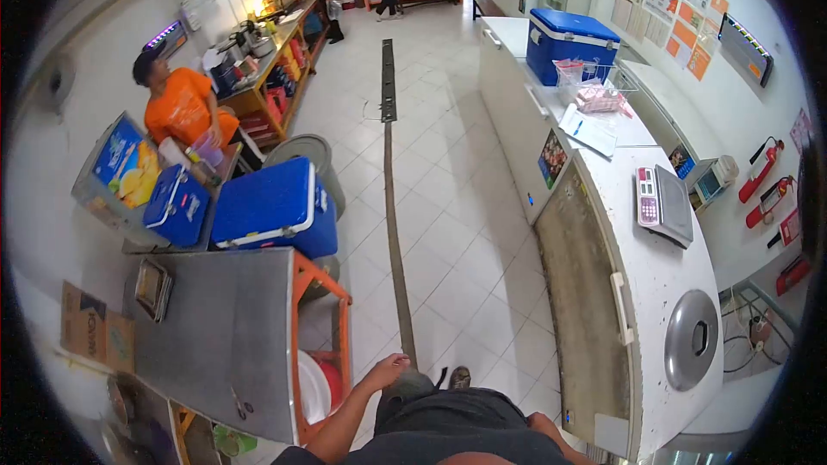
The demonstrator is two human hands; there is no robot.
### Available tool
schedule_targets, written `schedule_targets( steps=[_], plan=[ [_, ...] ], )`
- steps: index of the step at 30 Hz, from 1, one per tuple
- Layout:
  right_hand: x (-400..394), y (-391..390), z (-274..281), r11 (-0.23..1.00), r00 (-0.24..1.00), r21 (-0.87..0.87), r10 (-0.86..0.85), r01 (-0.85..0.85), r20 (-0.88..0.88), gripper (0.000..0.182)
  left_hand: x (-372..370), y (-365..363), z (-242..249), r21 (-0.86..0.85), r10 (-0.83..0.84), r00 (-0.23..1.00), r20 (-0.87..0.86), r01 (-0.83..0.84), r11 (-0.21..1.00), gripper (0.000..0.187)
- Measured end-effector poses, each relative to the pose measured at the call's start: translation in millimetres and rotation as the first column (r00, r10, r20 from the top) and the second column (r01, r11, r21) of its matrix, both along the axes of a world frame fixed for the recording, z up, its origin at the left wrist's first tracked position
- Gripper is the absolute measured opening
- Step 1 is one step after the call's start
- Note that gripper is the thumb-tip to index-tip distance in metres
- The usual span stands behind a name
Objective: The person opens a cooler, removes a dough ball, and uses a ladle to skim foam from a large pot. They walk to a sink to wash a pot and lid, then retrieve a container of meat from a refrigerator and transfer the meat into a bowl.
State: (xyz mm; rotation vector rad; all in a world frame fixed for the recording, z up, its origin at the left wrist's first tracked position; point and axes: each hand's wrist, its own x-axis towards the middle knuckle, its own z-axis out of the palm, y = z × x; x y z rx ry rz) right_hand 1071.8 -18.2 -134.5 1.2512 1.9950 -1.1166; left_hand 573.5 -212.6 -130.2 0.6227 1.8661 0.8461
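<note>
My left hand [389, 369] hangs in front of my body near the orange-framed metal table [215, 319], its fingers curled in; whether something small is between them is too small to tell. At my right side, my right hand [543, 424] is by my hip, mostly hidden by the dark clothing, and its fingers cannot be made out. Scissors [241, 402] lie on the metal table to the left. On the white freezer top at the right are a round metal lid [690, 340] and a scale [663, 205].
A large blue cooler [265, 205] stands beyond the metal table, near a grey bin [303, 155]. A person in orange [183, 108] stands at the left; two more people are far back. Another blue cooler [572, 45] and a wire basket [594, 90] sit on the right counter.
</note>
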Motion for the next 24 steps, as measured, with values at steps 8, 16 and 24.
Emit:
schedule_targets(
  steps=[8, 16, 24],
  plan=[
    [-251.2, 242.7, 6.0, 0.966, 0.993, 0.231, -0.111, 0.120, -0.052, 0.038, -143.7, 171.0, -5.7, -0.091, -0.079, 0.992, -0.097, 0.070, 0.993, 0.050],
    [-436.0, 429.0, 37.5, 0.905, 0.952, 0.349, -0.151, 0.242, -0.267, 0.029, -351.7, 409.6, 12.6, -0.012, -0.140, 0.958, -0.250, 0.142, 0.990, 0.046],
    [-506.5, 592.3, 87.0, 0.817, 0.842, 0.271, -0.406, 0.509, -0.355, 0.026, -453.3, 730.1, 97.6, 0.196, -0.322, 0.891, -0.320, 0.395, 0.898, 0.043]
  ],
)
